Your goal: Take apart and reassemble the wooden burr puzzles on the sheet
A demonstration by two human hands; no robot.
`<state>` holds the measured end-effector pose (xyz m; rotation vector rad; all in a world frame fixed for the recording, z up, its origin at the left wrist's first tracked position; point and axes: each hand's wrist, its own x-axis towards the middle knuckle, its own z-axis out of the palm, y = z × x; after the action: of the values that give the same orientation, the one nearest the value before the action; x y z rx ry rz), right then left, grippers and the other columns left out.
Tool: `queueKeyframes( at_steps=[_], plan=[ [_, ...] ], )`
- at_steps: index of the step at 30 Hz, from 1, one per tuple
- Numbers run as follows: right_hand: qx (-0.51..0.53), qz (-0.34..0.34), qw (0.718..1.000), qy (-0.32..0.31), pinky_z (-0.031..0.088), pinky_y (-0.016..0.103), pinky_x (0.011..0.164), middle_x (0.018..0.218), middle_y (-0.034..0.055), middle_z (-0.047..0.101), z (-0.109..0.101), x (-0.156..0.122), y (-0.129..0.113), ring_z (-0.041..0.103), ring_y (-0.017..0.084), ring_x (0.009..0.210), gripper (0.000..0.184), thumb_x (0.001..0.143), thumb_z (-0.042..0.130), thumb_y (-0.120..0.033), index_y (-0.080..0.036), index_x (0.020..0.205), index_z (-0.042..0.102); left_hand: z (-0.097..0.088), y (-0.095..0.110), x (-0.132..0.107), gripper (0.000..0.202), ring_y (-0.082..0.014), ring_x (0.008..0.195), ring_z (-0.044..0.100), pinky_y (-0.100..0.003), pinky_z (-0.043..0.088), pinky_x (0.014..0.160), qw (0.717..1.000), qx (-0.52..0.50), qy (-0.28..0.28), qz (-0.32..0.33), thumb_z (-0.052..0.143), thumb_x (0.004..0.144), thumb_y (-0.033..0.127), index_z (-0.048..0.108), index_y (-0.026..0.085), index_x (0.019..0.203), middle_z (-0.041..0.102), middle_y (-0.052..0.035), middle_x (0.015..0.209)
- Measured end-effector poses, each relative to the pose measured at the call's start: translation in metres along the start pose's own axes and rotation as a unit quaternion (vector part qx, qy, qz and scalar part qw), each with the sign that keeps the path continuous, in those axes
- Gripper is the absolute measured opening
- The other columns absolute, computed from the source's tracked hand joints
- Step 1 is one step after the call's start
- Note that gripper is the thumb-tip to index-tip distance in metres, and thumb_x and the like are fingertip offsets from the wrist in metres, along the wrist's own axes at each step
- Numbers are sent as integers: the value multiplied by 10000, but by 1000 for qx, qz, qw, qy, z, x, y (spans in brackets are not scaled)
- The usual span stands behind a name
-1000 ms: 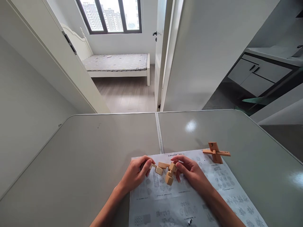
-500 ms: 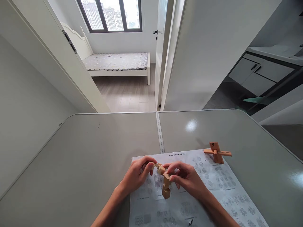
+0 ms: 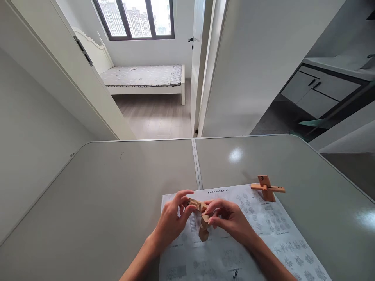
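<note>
The left hand has thumb and forefinger pinched around a pale, notched wooden bar, and there's a dark mark on its near end! Over to the right hand: fingertips drawn in close, gripping a pale, chunky wooden block with cut faces, which hangs below the thumb. The two pieces sit right by each other between the hands; whether they're joined, the fingers won't let us tell.

All this above a white paper sheet printed with grey diagrams, spread across the grey, pale-edged worktop. Out at the sheet's far right corner, well apart from both hands, stands an orange-brown wooden cross of interlocked slats, its upper slat leaning and carrying a black mark. Beyond the worktop, through the doorway, a white-framed bed sits beneath a dark-framed window.
</note>
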<state>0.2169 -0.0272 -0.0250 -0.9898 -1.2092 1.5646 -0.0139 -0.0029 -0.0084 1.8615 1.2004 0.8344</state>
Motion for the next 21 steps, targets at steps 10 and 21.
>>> queueKeyframes(
  at_steps=[10,21],
  plan=[
    [71,-10,995,68,571,274,609,1034,79,825,-5,5,-2,659,143,650,240,816,911,-425,-227,852,780,2,-5,-3,379,-155,651,578,-266,482,655,995,-63,-75,9,610,997,563,493,242,1160,684,12,791],
    [67,-18,995,76,559,255,603,997,65,813,-4,6,-2,651,134,651,212,836,898,-406,-231,877,787,4,7,1,110,-130,623,573,-257,435,652,979,83,-130,136,672,940,310,693,210,900,708,14,745]
  ],
)
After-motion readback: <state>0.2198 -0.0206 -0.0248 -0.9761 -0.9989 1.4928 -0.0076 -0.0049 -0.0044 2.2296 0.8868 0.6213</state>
